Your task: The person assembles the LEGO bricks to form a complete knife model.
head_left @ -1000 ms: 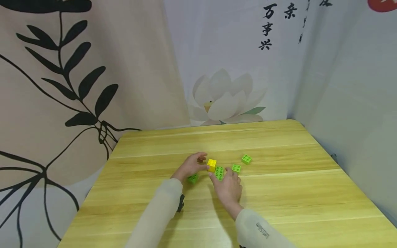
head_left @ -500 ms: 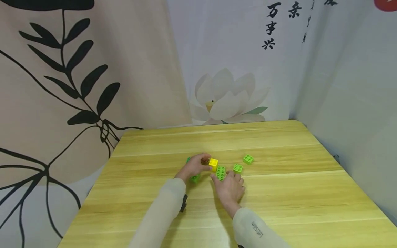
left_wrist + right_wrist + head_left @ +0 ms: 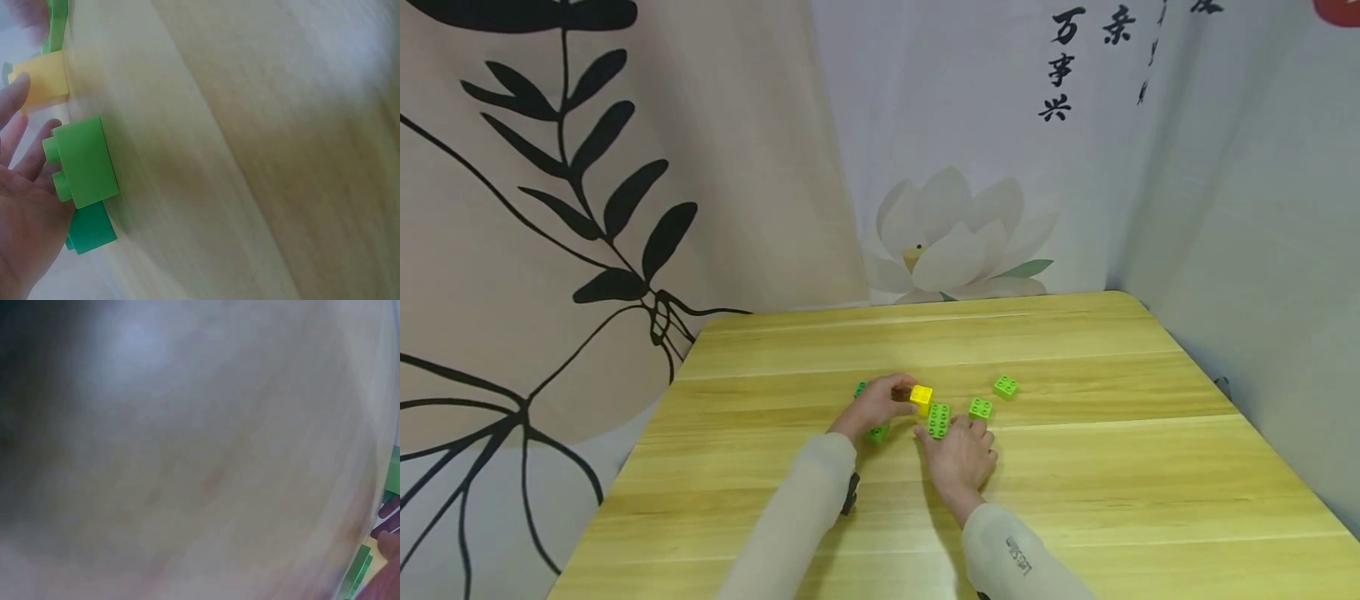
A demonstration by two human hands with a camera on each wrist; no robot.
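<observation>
My left hand (image 3: 880, 407) pinches a yellow toy building block (image 3: 921, 399) between thumb and fingers, near the middle of the table. Close by on the right, my right hand (image 3: 961, 458) holds a long light-green block (image 3: 938, 421) with thumb and index finger on either side. The yellow and long green blocks stand side by side; whether they touch I cannot tell. Beside the left palm lies another light-green block (image 3: 87, 161), with a dark-green block (image 3: 92, 228) past it. The right wrist view is mostly blurred, with the green block (image 3: 356, 572) at its edge.
A small light-green block (image 3: 981, 408) lies just beyond the right fingers. Another green block (image 3: 1005, 387) sits farther back to the right. The wooden table (image 3: 1112, 467) meets hanging printed cloths (image 3: 760, 167) at its far side.
The whole view has shifted slightly, so everything appears a little farther right. The dark-green block now shows behind the left hand. Both hands keep nearly the same hold on their blocks.
</observation>
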